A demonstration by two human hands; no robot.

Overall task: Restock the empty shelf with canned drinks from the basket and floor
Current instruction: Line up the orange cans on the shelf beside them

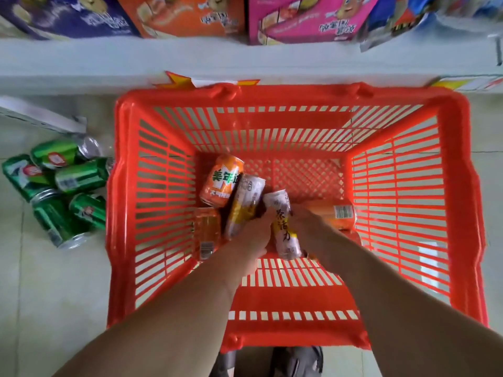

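Observation:
Both my arms reach down into a red plastic basket on the floor. My left hand grips a slim white-and-yellow can lying at the basket's bottom. My right hand grips a second slim white-and-yellow can. Around them lie orange cans: one at the back left, one at the left, one at the right. Several green cans lie on the floor left of the basket. The white shelf runs along the top, just beyond the basket.
Purple, orange and pink cartons stand on the shelf's far part. A white price strip lies on the floor at the left. My shoes show below the basket's near rim. Pale floor tiles surround the basket.

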